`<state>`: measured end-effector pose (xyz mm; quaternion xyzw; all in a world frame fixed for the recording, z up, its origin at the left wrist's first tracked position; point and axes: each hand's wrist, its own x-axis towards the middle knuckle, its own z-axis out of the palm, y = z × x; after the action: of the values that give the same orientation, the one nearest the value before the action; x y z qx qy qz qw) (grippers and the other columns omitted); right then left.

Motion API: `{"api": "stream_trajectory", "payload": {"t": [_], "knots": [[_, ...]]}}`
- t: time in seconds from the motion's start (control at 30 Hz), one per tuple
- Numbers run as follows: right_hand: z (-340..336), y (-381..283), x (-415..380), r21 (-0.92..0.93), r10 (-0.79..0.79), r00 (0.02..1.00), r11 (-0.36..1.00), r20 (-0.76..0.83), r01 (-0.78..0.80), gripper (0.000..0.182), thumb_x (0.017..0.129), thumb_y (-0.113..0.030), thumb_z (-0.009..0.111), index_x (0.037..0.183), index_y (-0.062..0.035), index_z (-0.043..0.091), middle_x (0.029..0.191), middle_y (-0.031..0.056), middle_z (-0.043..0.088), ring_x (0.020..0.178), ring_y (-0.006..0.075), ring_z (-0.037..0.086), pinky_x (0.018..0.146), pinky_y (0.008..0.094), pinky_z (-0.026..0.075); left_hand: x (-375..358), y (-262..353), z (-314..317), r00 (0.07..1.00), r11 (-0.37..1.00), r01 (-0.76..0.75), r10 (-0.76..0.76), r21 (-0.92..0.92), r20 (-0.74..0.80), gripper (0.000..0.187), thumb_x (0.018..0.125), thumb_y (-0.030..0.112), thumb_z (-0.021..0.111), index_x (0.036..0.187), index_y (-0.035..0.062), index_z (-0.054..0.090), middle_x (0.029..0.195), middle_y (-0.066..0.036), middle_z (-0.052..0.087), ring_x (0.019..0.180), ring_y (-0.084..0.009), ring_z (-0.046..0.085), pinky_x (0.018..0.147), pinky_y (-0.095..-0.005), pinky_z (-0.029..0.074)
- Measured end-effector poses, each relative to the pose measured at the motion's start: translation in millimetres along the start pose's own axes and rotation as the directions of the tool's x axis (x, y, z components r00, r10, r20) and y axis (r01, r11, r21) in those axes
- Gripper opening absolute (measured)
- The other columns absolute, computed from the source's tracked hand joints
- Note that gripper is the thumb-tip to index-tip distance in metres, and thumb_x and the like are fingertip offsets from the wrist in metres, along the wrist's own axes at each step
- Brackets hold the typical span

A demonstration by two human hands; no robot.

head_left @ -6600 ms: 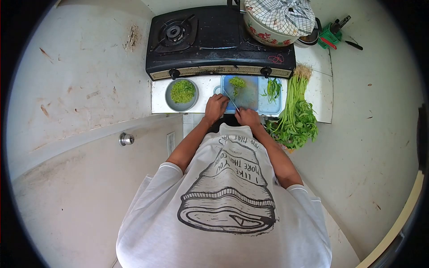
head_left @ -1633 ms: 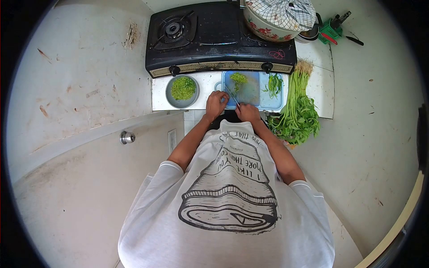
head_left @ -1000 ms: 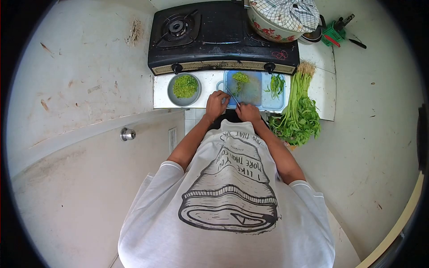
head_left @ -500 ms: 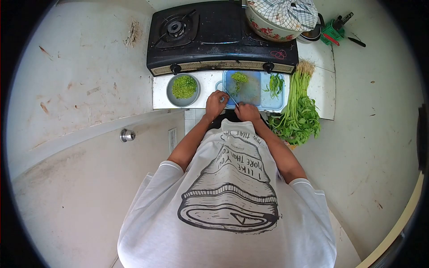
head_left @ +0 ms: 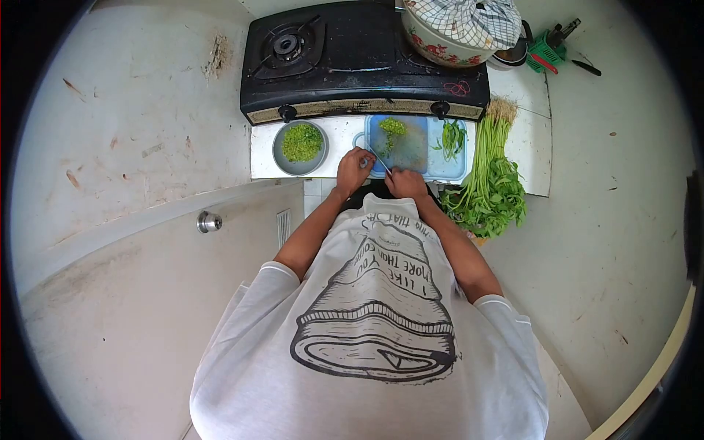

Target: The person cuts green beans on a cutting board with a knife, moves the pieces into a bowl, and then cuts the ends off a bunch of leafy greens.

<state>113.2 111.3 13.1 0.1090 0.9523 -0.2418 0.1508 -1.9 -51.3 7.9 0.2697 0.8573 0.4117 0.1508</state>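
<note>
My right hand (head_left: 406,182) is closed around the handle of a knife (head_left: 379,160), its blade slanting up and left over the near left part of a blue cutting board (head_left: 416,163). Close to the blade tip, my left hand (head_left: 354,169) has its fingers pinched together at the board's left edge; what they hold is too small to make out. On the board lie a small heap of chopped greens (head_left: 392,127) and, in its right section, several long green pieces (head_left: 451,139). A grey bowl (head_left: 276,155) of finely chopped greens stands to the left.
Behind the board is a black gas stove (head_left: 359,55) bearing a flowered pot (head_left: 440,48) covered with a checked cloth. A big bunch of leafy greens (head_left: 495,169) hangs over the counter's right front edge. A green basket (head_left: 546,51) holds utensils at the back right.
Almost nothing differs. Both hands, the knife and the greens stay in place; only the view and the shirt shift very slightly.
</note>
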Motion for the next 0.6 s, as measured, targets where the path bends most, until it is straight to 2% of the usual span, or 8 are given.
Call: {"api": "stream_trajectory", "payload": {"t": [0.33, 0.6], "knots": [[4.1, -2.9, 7.3, 0.002, 0.016, 0.999, 1.000, -0.042, -0.016, 0.043, 0.100, -0.040, 0.056, 0.093, -0.0005, 0.071, 0.080, 0.0278, 0.071, 0.076, 0.0451, 0.073, 0.071, 0.0553, 0.059, 0.1, 0.4, -1.1, 1.000, 0.998, -0.019, 0.018, -0.054, -0.015, 0.010, 0.084, 0.007, 0.074, 0.093, 0.0037, 0.074, 0.091, -0.009, 0.069, 0.077, -0.0263, 0.066, 0.073, -0.0379, 0.054], [3.1, 0.4, 2.3, 0.017, 0.011, 0.999, 1.000, -0.051, -0.010, 0.041, 0.099, -0.039, 0.056, 0.092, -0.0007, 0.071, 0.077, 0.0271, 0.071, 0.074, 0.0459, 0.072, 0.071, 0.0559, 0.059, 1.9, -5.8, 5.9, 0.996, 0.989, 0.069, -0.077, -0.131, -0.052, 0.012, 0.081, 0.006, 0.076, 0.092, 0.0048, 0.074, 0.088, -0.009, 0.068, 0.072, -0.0226, 0.063, 0.070, -0.0348, 0.053]]}}
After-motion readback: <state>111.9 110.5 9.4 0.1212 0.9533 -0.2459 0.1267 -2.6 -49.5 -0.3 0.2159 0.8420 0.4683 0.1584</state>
